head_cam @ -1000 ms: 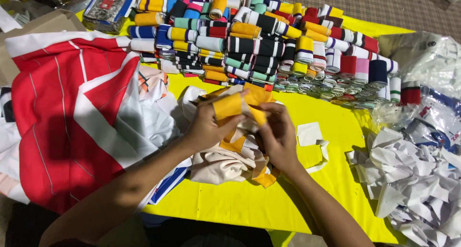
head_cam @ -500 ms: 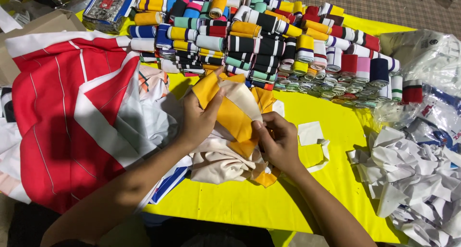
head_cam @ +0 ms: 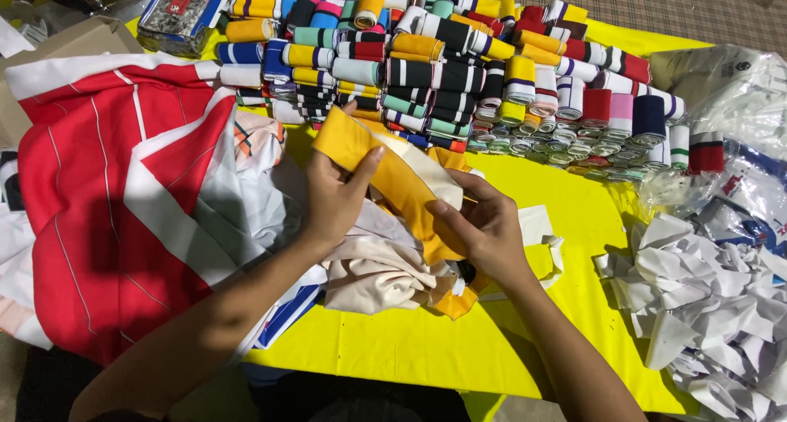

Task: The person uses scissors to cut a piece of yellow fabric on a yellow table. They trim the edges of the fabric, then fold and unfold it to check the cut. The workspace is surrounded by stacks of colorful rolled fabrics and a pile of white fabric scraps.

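Fingers [head_cam: 365,164] of the left hand [head_cam: 332,196] lie nearly straight and pressed together along the yellow fabric strip [head_cam: 385,172], thumb behind it, clamping its far-left end. That strip is a flat mustard-yellow band, and its long axis runs diagonally from far left, just below the rolls, down to near right. It lies over a heap of cream fabric [head_cam: 381,266] in the middle of the desk [head_cam: 410,356], which is covered in bright yellow.

At the left, a red and white garment [head_cam: 123,200] with thin white lines is spread out beside the left forearm. Across the far side, a dense bank of rolled striped bands [head_cam: 459,69] in many colours stretches from the left-centre to the right.

Right of the strip, the right hand [head_cam: 484,229] curls its fingers around the strip's near-right end, pinching it against the cream heap. At the far right sits a pile of crumpled white paper scraps [head_cam: 705,299], with clear plastic bags [head_cam: 730,94] beyond it.
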